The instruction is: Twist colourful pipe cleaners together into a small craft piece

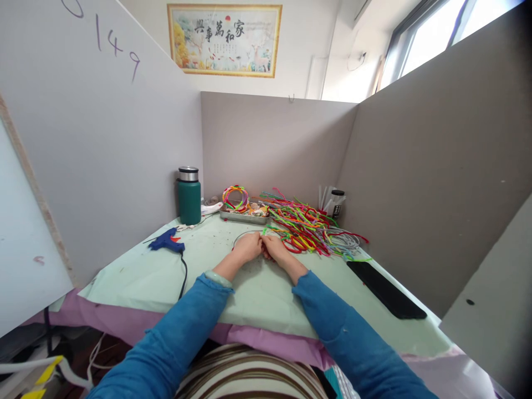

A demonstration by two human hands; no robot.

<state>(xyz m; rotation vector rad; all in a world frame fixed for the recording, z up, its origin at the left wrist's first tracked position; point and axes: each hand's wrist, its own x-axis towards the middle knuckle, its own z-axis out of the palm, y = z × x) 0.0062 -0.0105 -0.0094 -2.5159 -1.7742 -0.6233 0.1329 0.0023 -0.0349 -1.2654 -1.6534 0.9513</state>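
Observation:
My left hand point(248, 247) and my right hand point(275, 249) meet over the middle of the table, fingertips touching. Both are closed in a pinch on a thin wire hoop point(238, 238), whose grey arc curves out behind my left hand. A bit of green strand point(266, 230) shows just above the fingertips. What else lies between the fingers is hidden. Right behind my hands is a heap of coloured fuzzy strands point(303, 219).
A blue glue gun point(167, 240) with a black cord lies left, near a green bottle point(189, 199). At the back stands a metal tray point(245, 218) with coloured rings. A black slab point(386, 289) lies right. Grey partitions point(278, 144) enclose the table.

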